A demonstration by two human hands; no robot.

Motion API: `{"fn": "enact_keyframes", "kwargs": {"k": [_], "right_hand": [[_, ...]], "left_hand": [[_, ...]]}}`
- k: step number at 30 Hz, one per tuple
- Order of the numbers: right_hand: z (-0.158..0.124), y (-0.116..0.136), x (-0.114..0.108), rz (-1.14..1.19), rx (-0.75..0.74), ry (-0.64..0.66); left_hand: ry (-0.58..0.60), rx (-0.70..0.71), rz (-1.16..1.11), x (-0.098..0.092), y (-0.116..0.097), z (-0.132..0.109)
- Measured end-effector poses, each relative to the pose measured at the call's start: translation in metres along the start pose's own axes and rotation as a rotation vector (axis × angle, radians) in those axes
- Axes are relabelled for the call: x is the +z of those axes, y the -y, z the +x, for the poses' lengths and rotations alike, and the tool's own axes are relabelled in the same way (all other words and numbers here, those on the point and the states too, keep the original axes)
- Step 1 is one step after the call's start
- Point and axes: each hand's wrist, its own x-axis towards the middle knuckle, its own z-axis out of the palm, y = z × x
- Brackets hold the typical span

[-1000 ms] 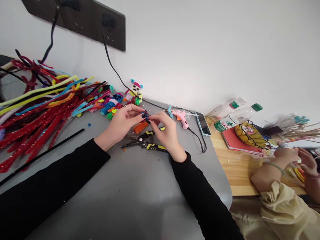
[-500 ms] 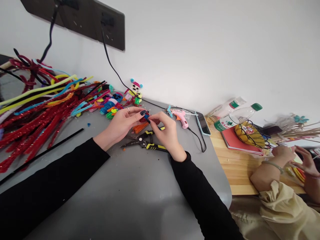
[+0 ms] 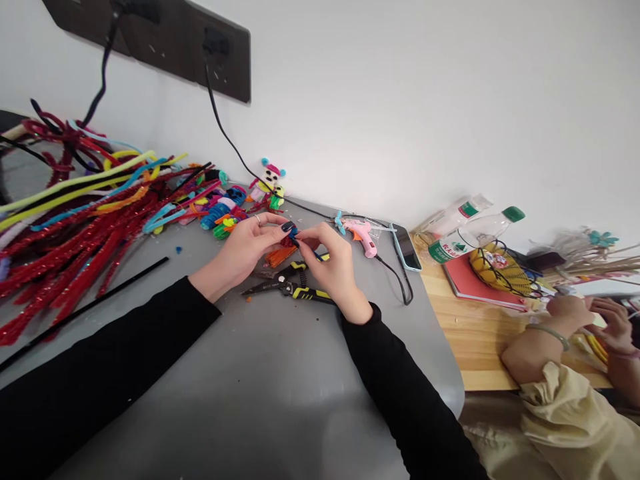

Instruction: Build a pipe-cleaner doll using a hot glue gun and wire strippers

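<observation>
Between my fingertips is a small blue and red pipe-cleaner piece [image 3: 293,234], mostly hidden by the fingers. My left hand [image 3: 245,248] pinches it from the left, thumb and fingers closed. From the right, my right hand [image 3: 327,259] pinches the blue part with thumb and forefinger. Just below the hands, black and yellow pliers [image 3: 290,287] lie on the grey table [image 3: 270,373]. An orange pipe-cleaner bundle [image 3: 280,257] rests behind the pliers, partly covered by my hands.
Many pipe cleaners [image 3: 100,220] are heaped at left. Small pipe-cleaner figures [image 3: 269,177] stand by the wall. To the right are a pink glue gun [image 3: 364,237] with its cord, a phone [image 3: 406,247], bottles [image 3: 457,243] and a co-worker's hands [image 3: 570,313].
My fingers have shifted slightly around the small piece, and more of its blue part shows. The co-worker's hands have moved a little closer together. Other things lie as before.
</observation>
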Motion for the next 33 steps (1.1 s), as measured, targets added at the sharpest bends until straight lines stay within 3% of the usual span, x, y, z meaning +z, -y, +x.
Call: {"fn": "enact_keyframes", "kwargs": {"k": [16, 33], "right_hand": [[0.0020, 0.0011, -0.0023, 0.066, -0.018, -0.022], [0.0041, -0.0032, -0.0050, 0.172, 0.148, -0.019]], "left_hand": [[0.035, -0.083, -0.168, -0.0001, -0.0025, 0.0017], [0.130, -0.106, -0.196, 0.0009, -0.0056, -0.0020]]}}
